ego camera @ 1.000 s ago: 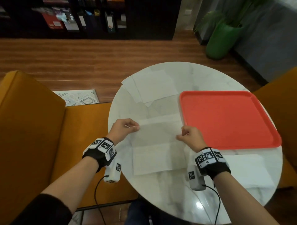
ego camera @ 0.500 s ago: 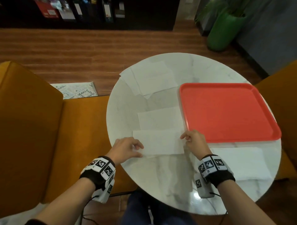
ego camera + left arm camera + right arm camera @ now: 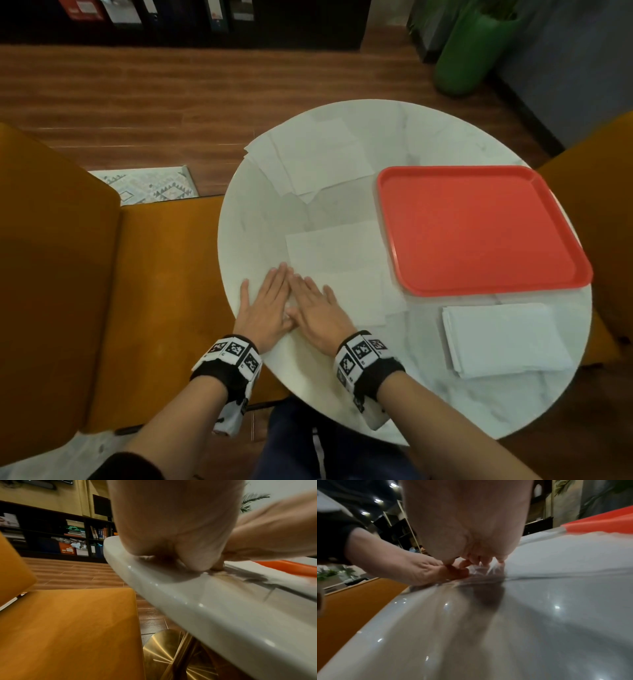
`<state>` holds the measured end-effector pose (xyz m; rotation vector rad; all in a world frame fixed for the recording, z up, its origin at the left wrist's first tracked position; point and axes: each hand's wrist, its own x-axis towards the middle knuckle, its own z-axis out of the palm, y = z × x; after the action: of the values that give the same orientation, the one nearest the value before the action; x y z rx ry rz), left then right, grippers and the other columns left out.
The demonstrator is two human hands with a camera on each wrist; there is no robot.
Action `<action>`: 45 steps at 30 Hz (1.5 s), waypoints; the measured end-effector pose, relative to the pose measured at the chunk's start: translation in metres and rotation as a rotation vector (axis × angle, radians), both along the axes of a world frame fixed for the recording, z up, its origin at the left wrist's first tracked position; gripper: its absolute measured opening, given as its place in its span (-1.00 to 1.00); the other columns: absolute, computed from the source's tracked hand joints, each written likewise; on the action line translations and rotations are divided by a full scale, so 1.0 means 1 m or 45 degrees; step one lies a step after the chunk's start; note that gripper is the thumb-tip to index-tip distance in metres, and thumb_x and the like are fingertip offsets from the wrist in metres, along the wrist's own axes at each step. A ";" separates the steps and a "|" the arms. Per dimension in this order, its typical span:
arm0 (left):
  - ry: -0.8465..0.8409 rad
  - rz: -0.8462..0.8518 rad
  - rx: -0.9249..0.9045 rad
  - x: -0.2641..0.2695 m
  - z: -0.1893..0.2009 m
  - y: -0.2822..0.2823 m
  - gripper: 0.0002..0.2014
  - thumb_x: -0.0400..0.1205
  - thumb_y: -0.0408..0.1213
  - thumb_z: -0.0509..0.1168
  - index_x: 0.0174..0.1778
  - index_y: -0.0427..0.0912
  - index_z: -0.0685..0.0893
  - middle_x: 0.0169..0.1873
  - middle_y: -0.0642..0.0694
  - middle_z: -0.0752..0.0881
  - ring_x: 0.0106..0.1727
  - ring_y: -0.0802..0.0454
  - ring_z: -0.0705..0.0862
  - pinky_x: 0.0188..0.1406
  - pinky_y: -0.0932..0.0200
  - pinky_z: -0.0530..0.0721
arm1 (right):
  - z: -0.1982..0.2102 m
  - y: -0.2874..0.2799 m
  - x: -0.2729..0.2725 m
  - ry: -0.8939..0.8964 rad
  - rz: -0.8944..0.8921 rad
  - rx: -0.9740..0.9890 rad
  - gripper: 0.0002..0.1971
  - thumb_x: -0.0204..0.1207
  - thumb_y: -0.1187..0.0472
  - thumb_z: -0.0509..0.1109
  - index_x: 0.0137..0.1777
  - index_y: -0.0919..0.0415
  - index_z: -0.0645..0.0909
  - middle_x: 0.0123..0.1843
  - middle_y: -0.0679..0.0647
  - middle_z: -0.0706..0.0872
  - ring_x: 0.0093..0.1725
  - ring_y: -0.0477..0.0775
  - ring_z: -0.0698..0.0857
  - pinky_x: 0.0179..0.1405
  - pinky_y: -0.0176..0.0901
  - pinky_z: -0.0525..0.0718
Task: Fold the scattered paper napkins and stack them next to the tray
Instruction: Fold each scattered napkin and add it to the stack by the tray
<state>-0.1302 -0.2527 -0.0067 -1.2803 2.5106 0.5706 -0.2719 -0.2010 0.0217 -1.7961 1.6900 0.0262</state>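
A folded white napkin (image 3: 356,298) lies on the round marble table (image 3: 428,387), left of the red tray (image 3: 479,226). My left hand (image 3: 265,305) and right hand (image 3: 317,310) lie flat side by side, fingers straight, pressing the napkin's left end. A second napkin (image 3: 337,248) lies flat just beyond it. A stack of folded napkins (image 3: 503,337) sits in front of the tray at the right. Several unfolded napkins (image 3: 315,157) overlap at the table's far left edge. In the wrist views the palms hide the fingers; the napkin (image 3: 556,555) shows beside the right palm.
Orange chairs stand at the left (image 3: 85,291) and right (image 3: 603,192) of the table. A green planter (image 3: 469,51) and a dark bookshelf (image 3: 205,20) stand beyond on the wooden floor. The table rests on a gold pedestal base (image 3: 171,655).
The hands pulled the napkin's far edge toward me, folding it in half, let go of the corners, and came together flat on its left end.
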 end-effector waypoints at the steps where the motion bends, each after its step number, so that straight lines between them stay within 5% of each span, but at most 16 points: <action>1: 0.012 0.016 0.006 0.003 -0.001 -0.001 -0.03 0.33 0.48 -0.61 0.58 -0.07 -0.47 0.57 0.05 -0.50 0.63 0.12 -0.41 0.55 -0.31 -0.31 | -0.003 0.002 -0.005 0.028 -0.001 -0.003 -0.43 0.74 -0.03 -0.17 0.67 0.12 -0.23 0.71 0.00 -0.16 0.68 -0.02 -0.16 0.66 0.12 -0.17; 8: -0.002 0.046 0.017 0.005 -0.005 -0.003 -0.04 0.34 0.50 -0.51 0.55 0.00 -0.54 0.56 0.08 -0.54 0.61 0.16 -0.42 0.51 -0.29 -0.39 | -0.009 0.024 -0.070 0.124 -0.278 -0.012 -0.47 0.74 -0.03 -0.18 0.67 -0.03 -0.19 0.70 -0.15 -0.18 0.67 -0.13 -0.17 0.62 0.13 -0.20; 13: 0.000 0.049 0.039 0.005 -0.004 -0.002 -0.03 0.29 0.54 -0.59 0.51 0.01 -0.61 0.54 0.08 -0.58 0.60 0.15 -0.45 0.49 -0.28 -0.43 | -0.005 0.034 -0.087 0.351 -0.350 -0.054 -0.45 0.74 0.02 -0.13 0.67 0.15 -0.13 0.72 0.05 -0.08 0.69 0.03 -0.11 0.62 0.08 -0.24; 17: 0.023 0.037 0.070 0.005 -0.003 -0.004 -0.04 0.34 0.53 -0.48 0.54 0.02 -0.57 0.55 0.08 -0.57 0.63 0.14 -0.42 0.50 -0.31 -0.40 | -0.002 0.031 -0.082 0.206 -0.338 -0.076 -0.44 0.74 0.04 -0.03 0.67 0.20 -0.04 0.71 0.16 -0.05 0.69 0.10 -0.08 0.63 0.03 -0.17; 22: 0.148 0.054 -0.042 0.002 0.009 -0.004 -0.11 0.45 0.42 -0.31 0.68 0.04 -0.12 0.69 0.03 -0.04 0.69 0.03 -0.05 0.52 -0.40 -0.03 | -0.004 0.027 -0.068 0.085 -0.316 -0.109 -0.41 0.71 0.06 0.09 0.66 0.20 0.00 0.71 0.16 -0.06 0.69 0.08 -0.08 0.63 -0.09 -0.11; 25: 0.137 0.008 -0.194 -0.002 0.017 -0.008 -0.21 0.53 0.36 -0.01 0.64 0.03 0.14 0.52 -0.05 0.34 0.47 -0.06 0.36 0.28 -0.14 0.32 | -0.005 0.024 -0.058 0.051 -0.285 -0.133 -0.40 0.70 0.06 0.12 0.66 0.22 0.03 0.71 0.15 -0.03 0.69 0.08 -0.06 0.63 -0.10 -0.09; 31: 0.125 0.230 0.013 -0.007 0.041 -0.020 -0.50 0.55 0.17 0.31 0.34 0.09 0.40 0.04 -0.01 0.61 0.01 0.01 0.49 0.04 0.05 0.21 | 0.002 0.022 -0.059 0.001 -0.309 -0.161 -0.38 0.67 0.05 0.20 0.65 0.19 0.09 0.70 0.12 0.05 0.68 0.06 0.02 0.63 -0.11 0.01; 37: 0.350 0.062 -0.053 -0.017 0.088 -0.032 -0.69 0.64 0.15 0.21 0.15 0.09 0.65 -0.02 0.10 0.68 0.12 0.02 0.59 0.06 0.02 0.26 | 0.030 0.009 -0.067 -0.103 -0.367 -0.188 -0.38 0.52 0.00 0.40 0.56 0.05 0.31 0.64 0.11 0.26 0.66 0.13 0.12 0.64 0.20 -0.07; 39: 0.602 0.085 0.109 -0.023 0.108 -0.037 -0.69 0.62 0.15 0.24 0.08 0.06 0.71 -0.02 0.16 0.73 0.10 0.10 0.65 0.19 -0.02 0.46 | 0.044 0.008 -0.080 -0.237 -0.522 -0.209 -0.48 0.42 -0.02 0.46 0.36 0.13 0.56 0.44 0.11 0.57 0.51 0.11 0.43 0.54 0.18 0.24; 41: 0.865 0.135 0.292 -0.033 0.130 -0.039 -0.73 0.63 0.10 0.29 0.02 0.03 0.77 -0.03 0.18 0.79 0.07 0.25 0.69 0.17 0.12 0.61 | 0.062 0.016 -0.097 -0.486 -0.769 -0.273 -0.69 0.40 0.10 0.50 0.10 0.23 0.70 -0.05 0.05 0.77 0.03 -0.02 0.70 0.13 -0.07 0.56; 43: 1.057 0.205 0.386 -0.047 0.146 -0.038 -0.79 0.63 -0.02 0.33 -0.02 -0.01 0.80 -0.08 0.16 0.81 0.02 0.32 0.72 0.06 0.32 0.62 | 0.073 0.030 -0.116 -0.853 -1.028 -0.316 -0.91 0.43 0.32 0.50 -0.09 0.21 0.71 -0.33 -0.07 0.74 -0.27 -0.15 0.69 -0.14 -0.22 0.59; 45: 1.219 0.286 0.476 -0.065 0.158 -0.034 -0.82 0.63 -0.09 0.34 -0.05 -0.06 0.82 -0.10 0.09 0.83 -0.01 0.24 0.75 0.00 0.36 0.65 | 0.078 0.045 -0.132 -1.123 -1.224 -0.366 -0.85 0.44 0.43 0.46 -0.19 0.16 0.66 -0.38 -0.11 0.75 -0.36 -0.23 0.69 -0.26 -0.34 0.60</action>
<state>-0.1955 -0.2869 0.1509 -1.3292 2.6772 1.9913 -0.4035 -0.1561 0.0997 -0.7449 1.6905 -1.2608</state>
